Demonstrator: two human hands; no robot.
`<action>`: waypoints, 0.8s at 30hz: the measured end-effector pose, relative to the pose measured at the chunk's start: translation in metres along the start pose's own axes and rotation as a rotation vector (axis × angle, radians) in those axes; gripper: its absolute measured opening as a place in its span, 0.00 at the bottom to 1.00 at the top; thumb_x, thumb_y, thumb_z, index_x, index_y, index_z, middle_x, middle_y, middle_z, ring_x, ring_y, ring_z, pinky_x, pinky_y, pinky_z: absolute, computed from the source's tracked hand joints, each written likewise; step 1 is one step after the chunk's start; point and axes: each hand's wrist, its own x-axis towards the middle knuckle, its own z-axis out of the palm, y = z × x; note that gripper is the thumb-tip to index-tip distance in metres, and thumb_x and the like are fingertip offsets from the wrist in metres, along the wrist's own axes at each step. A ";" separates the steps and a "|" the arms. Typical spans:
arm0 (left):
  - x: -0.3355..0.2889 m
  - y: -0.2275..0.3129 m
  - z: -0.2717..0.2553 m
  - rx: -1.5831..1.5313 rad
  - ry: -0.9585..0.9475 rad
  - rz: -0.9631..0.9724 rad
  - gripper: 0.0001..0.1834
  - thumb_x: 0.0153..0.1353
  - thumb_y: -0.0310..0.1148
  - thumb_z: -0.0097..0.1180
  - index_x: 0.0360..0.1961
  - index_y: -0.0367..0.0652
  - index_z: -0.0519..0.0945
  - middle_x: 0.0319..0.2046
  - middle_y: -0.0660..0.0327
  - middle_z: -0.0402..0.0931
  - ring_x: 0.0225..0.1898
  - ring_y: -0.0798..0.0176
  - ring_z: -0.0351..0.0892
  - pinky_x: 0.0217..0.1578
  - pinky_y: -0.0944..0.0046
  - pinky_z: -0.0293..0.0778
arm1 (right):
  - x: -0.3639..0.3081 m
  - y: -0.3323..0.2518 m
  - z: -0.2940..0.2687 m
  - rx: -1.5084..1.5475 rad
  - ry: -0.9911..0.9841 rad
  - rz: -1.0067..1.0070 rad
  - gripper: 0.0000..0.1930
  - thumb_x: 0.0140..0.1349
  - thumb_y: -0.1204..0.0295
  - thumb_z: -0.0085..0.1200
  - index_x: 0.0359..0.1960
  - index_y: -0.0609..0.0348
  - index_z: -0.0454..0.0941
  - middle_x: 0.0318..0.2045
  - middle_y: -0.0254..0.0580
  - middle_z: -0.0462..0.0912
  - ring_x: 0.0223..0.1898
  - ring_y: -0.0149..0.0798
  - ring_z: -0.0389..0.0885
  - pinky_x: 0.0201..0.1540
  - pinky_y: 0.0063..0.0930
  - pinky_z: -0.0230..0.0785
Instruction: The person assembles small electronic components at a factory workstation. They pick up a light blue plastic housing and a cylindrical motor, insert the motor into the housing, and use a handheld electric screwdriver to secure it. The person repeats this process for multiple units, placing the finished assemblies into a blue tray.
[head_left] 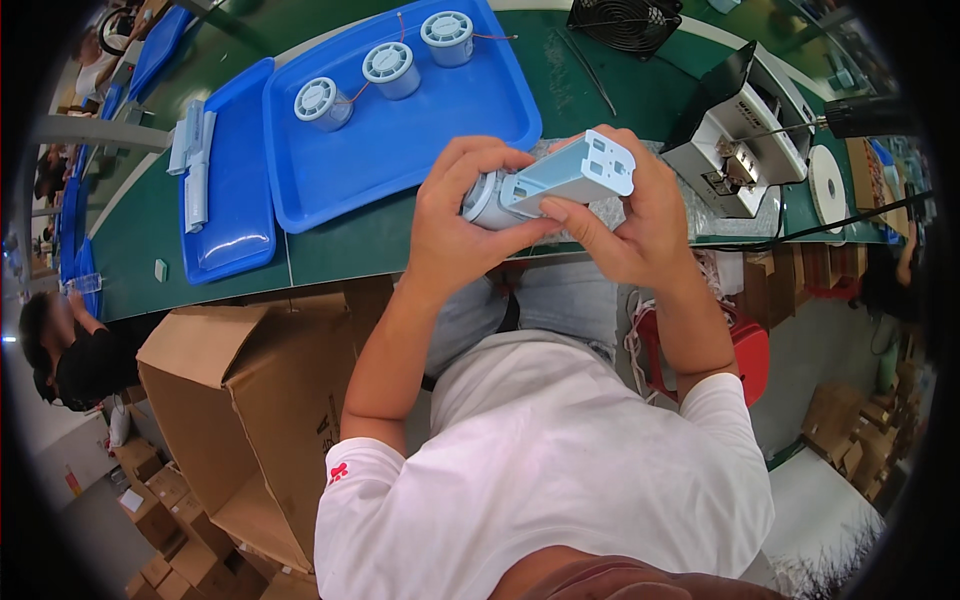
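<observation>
My left hand (450,215) is closed around a light-blue round housing (482,208) above the near edge of the bench. In my right hand (650,215) is a long, hollow light-blue plastic shell (575,172), with cutouts in its end plate. My right thumb presses on the shell's near side. Shell and housing meet between my hands; whether they are fastened cannot be seen. Beyond my left hand, a large blue tray (400,160) carries three similar round housings (390,68) with slotted caps and thin reddish wires.
Left of it, a narrower blue tray (228,245) holds several pale-blue shell pieces (196,170). A black fan (625,20), a white-and-black screw feeder (725,160), a screwdriver (865,117) and a white reel (827,188) stand at right. Below left is an open cardboard box (215,400).
</observation>
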 end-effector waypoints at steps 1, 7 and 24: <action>0.000 0.000 0.000 0.001 -0.002 0.001 0.28 0.39 0.29 0.83 0.45 0.42 0.85 0.44 0.58 0.81 0.46 0.58 0.81 0.47 0.59 0.79 | 0.000 -0.001 0.000 -0.008 0.008 0.005 0.18 0.57 0.72 0.72 0.47 0.64 0.79 0.33 0.40 0.82 0.27 0.36 0.81 0.29 0.27 0.72; -0.004 -0.001 0.008 -0.025 0.017 -0.006 0.27 0.39 0.28 0.82 0.44 0.42 0.85 0.44 0.58 0.80 0.46 0.57 0.82 0.46 0.59 0.79 | -0.008 -0.003 -0.003 0.012 0.016 0.057 0.18 0.58 0.73 0.71 0.46 0.64 0.79 0.34 0.41 0.83 0.28 0.36 0.82 0.31 0.27 0.73; -0.012 -0.009 0.039 -0.145 0.020 0.030 0.26 0.44 0.26 0.76 0.48 0.38 0.82 0.49 0.51 0.77 0.48 0.52 0.79 0.50 0.58 0.76 | -0.011 -0.009 -0.018 -0.020 -0.004 0.053 0.16 0.60 0.72 0.69 0.46 0.63 0.79 0.32 0.40 0.83 0.27 0.36 0.83 0.31 0.26 0.75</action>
